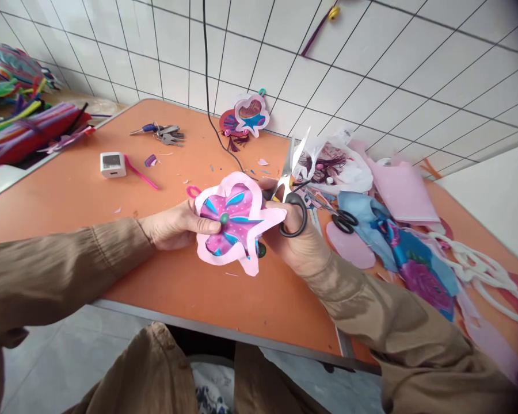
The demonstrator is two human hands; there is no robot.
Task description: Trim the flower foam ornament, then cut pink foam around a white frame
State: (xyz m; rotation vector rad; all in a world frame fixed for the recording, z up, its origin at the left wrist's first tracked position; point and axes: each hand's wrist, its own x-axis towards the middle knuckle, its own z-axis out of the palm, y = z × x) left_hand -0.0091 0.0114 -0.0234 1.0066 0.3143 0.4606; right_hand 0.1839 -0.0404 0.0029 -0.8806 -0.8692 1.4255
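Your left grip (176,224) pinches the pink-edged piece (242,227) above the desk (164,287), prongs pointing right and toward you. Right grip (300,244) holds scissors (285,179), long axis away from you, blades parted. Heart ornament (252,113) markings unreadable.

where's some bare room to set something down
Mostly bare: the orange tabletop between white cube and left sleeve, and below the pink cutout toward the front edge. Crowded: the right side, with plastic bag, pink sheet and blue fabric.

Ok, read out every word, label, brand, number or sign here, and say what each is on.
No text can be read.
Heart ornament: gold marks, too blurred to read.
White block: any print too small to read.
Purple scrap: pale marks, too small to read.
Cutout, held scissors: no lettering shows.
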